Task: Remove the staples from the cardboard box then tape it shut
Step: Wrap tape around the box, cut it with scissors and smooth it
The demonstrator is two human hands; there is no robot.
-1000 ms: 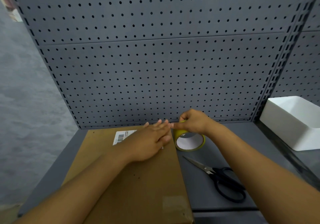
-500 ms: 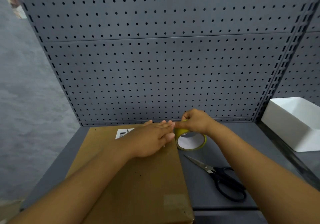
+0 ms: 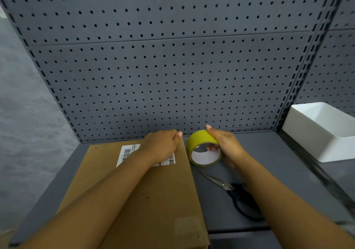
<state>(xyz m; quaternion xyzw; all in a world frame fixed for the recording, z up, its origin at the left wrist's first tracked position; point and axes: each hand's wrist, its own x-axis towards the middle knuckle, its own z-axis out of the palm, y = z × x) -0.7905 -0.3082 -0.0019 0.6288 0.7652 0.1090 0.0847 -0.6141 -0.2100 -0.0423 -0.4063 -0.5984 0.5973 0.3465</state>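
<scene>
On the grey table, toward 7 o'clock, we have the cardboard box lying flat, its top closed, with a white barcode label near its far edge. Our left hand rests on that far end of the box, over part of the label, its fingers curled at the box's far right corner; we cannot tell whether they pinch anything there. Just beside the box, at about 1 o'clock from its centre, our right hand grips the yellow tape roll round its outer band, the roll tilted so its white core faces us. The two hands are close but apart. Black-handled scissors lie closed on the table at 4 o'clock, near the right forearm. A white bin sits at 3 o'clock, well apart from the box. A grey pegboard rises behind everything.
</scene>
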